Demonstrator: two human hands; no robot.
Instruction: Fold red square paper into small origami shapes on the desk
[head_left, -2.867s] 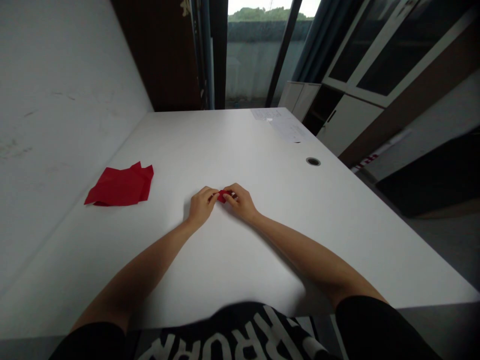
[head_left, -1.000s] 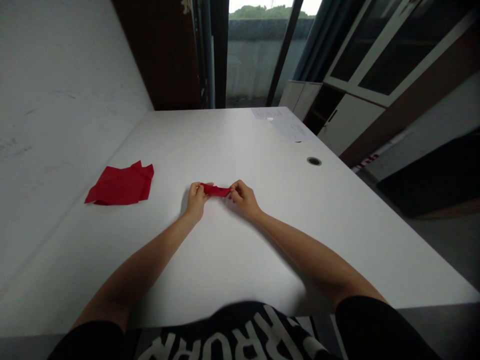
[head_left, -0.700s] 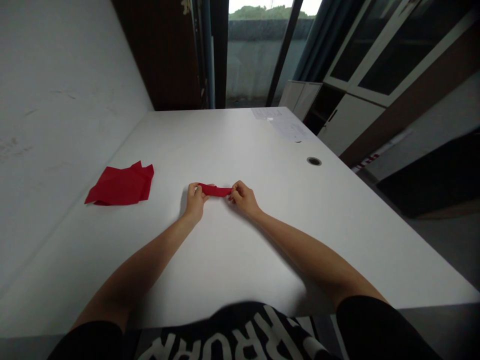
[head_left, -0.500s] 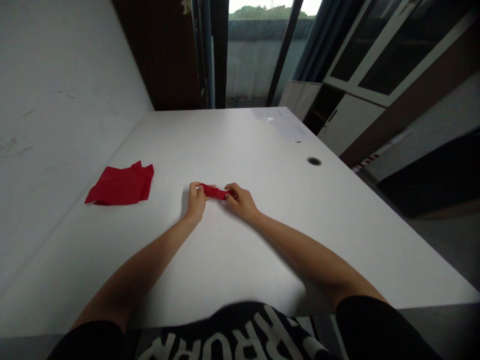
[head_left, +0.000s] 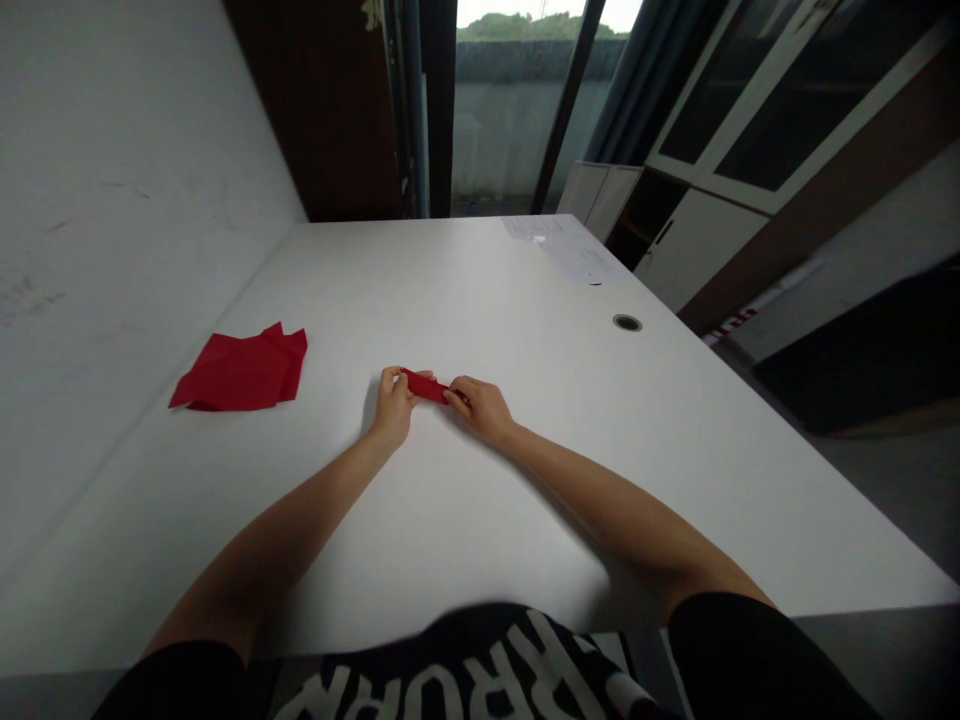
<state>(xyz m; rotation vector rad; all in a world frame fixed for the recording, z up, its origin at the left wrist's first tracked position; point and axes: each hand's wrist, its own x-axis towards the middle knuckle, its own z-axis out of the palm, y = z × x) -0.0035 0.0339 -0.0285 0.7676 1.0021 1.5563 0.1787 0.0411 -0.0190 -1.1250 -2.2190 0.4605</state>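
A narrow folded strip of red paper (head_left: 426, 387) spans the gap between my two hands, just over the white table. My left hand (head_left: 393, 402) is closed on its left end, with some fingers behind the strip. At the right end, my right hand (head_left: 478, 406) pinches the strip between thumb and fingers. Part of each end is hidden by the fingers. Off to the left lie red paper sheets (head_left: 244, 372), overlapping and creased, apart from both hands.
The white table (head_left: 480, 520) meets a wall (head_left: 135, 180) on the left. Printed sheets (head_left: 562, 248) lie at its far right corner, near a round cable hole (head_left: 628, 323). Cabinets (head_left: 701, 240) stand beyond the right edge.
My right hand has shifted slightly left and down, and its fingers have closed in on the strip's right end. My left hand stays almost where it was.
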